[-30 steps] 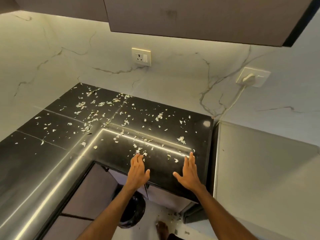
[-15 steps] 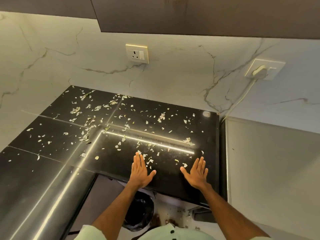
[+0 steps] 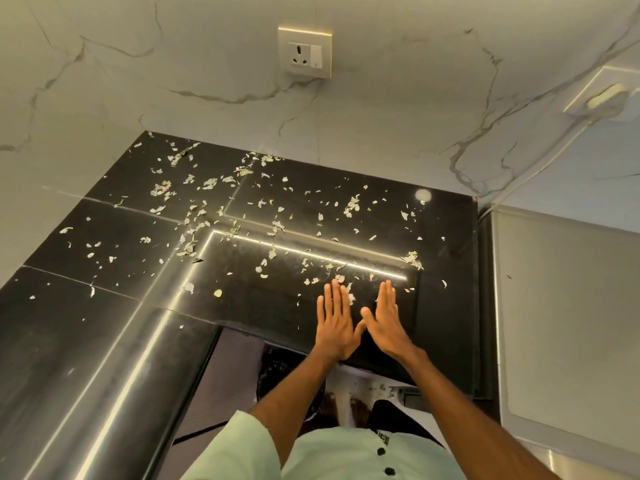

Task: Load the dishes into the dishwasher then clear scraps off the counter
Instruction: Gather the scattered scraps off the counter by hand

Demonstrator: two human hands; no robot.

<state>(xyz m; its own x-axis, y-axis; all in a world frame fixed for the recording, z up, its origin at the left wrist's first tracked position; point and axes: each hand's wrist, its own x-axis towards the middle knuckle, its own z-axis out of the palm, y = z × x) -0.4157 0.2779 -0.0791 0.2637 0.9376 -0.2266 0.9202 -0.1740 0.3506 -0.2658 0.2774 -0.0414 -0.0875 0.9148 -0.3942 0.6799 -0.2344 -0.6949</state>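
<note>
Now both my hands lie flat on the black counter (image 3: 446,237), close to its near edge. My left hand (image 3: 333,323) and my right hand (image 3: 389,322) are side by side, fingers straight and held together, thumbs touching between them. Pale leafy scraps (image 3: 412,260) are strewn over the counter. A few lie right at my left fingertips (image 3: 334,296), but most lie farther back and to the left, well apart from my hands. On the far marble wall sits a socket (image 3: 304,53) and, farther right, a white plug (image 3: 606,98).
</note>
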